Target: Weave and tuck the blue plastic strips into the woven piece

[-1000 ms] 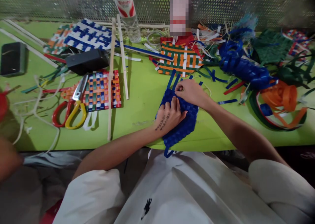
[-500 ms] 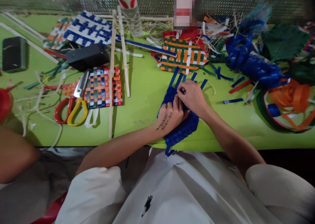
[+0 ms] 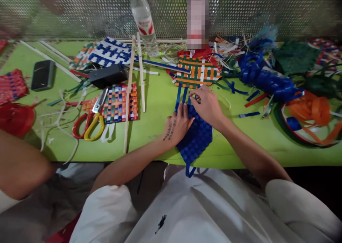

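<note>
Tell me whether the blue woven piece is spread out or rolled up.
Spread out: the blue woven piece lies flat on the green table, its weave showing beside the left hand.

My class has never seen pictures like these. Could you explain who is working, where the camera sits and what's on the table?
There is no machine: someone works bare-handed, wearing the camera on their head, so it looks forward and down. The left hand rests on a blue woven piece; the right hand bends over its far end, near loose blue strips. Whether it pinches one is unclear. On the green table, to the left, scissors lie partly over a multicoloured woven piece. Farther back stands a clear bottle; to the right are a blue strip bundle and an orange coil.
</note>
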`<state>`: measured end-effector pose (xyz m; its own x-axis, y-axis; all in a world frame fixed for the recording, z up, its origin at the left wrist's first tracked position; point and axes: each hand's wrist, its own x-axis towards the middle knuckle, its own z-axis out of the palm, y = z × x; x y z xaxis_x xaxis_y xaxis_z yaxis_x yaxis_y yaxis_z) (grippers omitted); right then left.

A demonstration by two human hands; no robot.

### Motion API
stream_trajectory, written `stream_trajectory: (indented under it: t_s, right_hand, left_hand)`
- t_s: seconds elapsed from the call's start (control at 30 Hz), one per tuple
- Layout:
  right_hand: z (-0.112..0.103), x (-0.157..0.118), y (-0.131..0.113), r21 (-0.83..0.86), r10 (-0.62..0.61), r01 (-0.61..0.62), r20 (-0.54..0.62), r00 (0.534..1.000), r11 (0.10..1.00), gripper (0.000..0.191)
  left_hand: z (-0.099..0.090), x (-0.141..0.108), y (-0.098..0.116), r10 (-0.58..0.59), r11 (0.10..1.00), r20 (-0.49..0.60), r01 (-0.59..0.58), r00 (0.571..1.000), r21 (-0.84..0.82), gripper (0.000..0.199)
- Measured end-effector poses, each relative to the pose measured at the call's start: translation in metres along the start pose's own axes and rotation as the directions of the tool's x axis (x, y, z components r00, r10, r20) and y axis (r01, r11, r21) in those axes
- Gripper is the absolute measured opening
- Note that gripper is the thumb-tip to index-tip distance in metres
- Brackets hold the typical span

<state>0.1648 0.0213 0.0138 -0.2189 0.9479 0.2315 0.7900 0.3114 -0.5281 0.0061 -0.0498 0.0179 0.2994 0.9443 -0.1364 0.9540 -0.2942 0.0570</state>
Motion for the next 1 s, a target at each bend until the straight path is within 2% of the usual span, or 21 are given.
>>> stream_trajectory:
  t_s: [0.07,0.13,0.2,0.3,0.4,0.7,0.87,1.0]
  right_hand:
    - [-0.004,0.003,-0.006,-0.001,-0.039,0.039,-0.046,0.998,0.999,0.027]
    - [-0.007,0.006,-0.01,0.031,-0.072,0.072,-0.014,0.997,0.997,0.028]
    - [-0.007,0.012,-0.011,0.062,-0.092,0.086,0.109,0.99,0.994,0.027]
    - [-0.004,0.022,-0.011,0.043,-0.093,0.083,0.317,0.944,0.996,0.027]
    - [0.001,0.031,-0.01,-0.02,-0.071,0.088,0.429,0.9,0.996,0.027]
    - [0.01,0.041,-0.011,-0.072,0.047,-0.017,0.44,0.897,0.997,0.023]
    - [0.01,0.051,-0.01,-0.073,0.079,-0.051,0.482,0.872,0.996,0.015]
    - [0.009,0.053,-0.011,-0.072,0.079,-0.05,0.493,0.867,0.996,0.014]
  left_hand:
    - [-0.002,-0.003,0.002,-0.038,0.999,0.02,0.037,0.999,0.024,0.078]
    - [-0.003,-0.006,0.005,-0.068,0.997,0.036,0.066,0.997,0.035,0.081]
    - [-0.003,-0.008,0.007,-0.09,0.996,0.054,0.089,0.994,0.029,0.081]
    - [-0.001,-0.009,0.007,-0.09,0.996,0.05,0.089,0.995,0.015,0.079]
    - [0.003,-0.008,0.006,-0.065,0.998,0.007,0.065,0.998,0.005,0.076]
    - [0.007,-0.006,0.005,-0.034,0.999,-0.025,0.034,0.999,0.01,0.074]
    - [0.008,-0.006,0.004,-0.001,0.999,-0.033,0.002,0.999,0.043,0.074]
    - [0.008,-0.005,0.003,0.001,1.0,-0.038,-0.001,0.999,0.008,0.071]
